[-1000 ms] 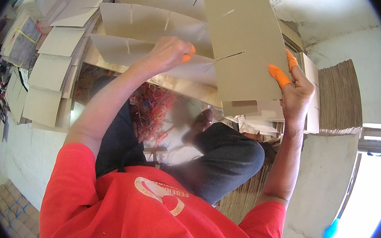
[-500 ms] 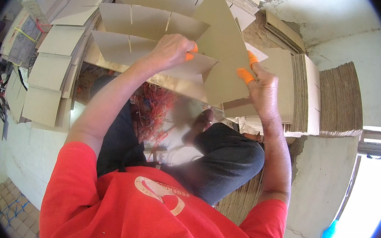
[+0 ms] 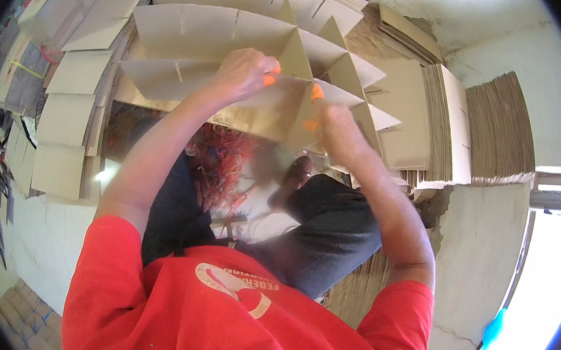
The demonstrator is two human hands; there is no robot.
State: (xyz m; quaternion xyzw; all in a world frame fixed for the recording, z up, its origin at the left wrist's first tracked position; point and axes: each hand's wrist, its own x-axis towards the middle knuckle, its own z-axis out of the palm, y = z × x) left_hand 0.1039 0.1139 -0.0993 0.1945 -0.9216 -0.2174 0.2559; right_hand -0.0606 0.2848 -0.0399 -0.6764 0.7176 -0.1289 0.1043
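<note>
Grey-brown cardboard divider strips stand on edge, crossing one another in a grid in front of me. My left hand [image 3: 246,76], with orange covers on its fingertips, is closed over the top edge of the nearest long slotted strip [image 3: 171,80]. Behind it stands a second long strip [image 3: 190,31], with slots from its upper edge. My right hand [image 3: 343,131], also in orange finger covers and slightly blurred, grips the near end of a cross strip [image 3: 298,111]. Another cross strip [image 3: 361,84] stands farther right. The lower edges of the strips are partly hidden by my hands.
Cardboard sheets [image 3: 56,120] lie in overlapping piles at the left. To the right are a stack of pale sheets [image 3: 404,114] and a tall brown stack [image 3: 500,128] by the wall. Red shredded strands [image 3: 224,160] lie on the floor near my legs.
The large tilted cardboard piece in my right hand has gone down among the long strips and now stands crosswise. My right hand has moved left and inward; my left stays on its strip.
</note>
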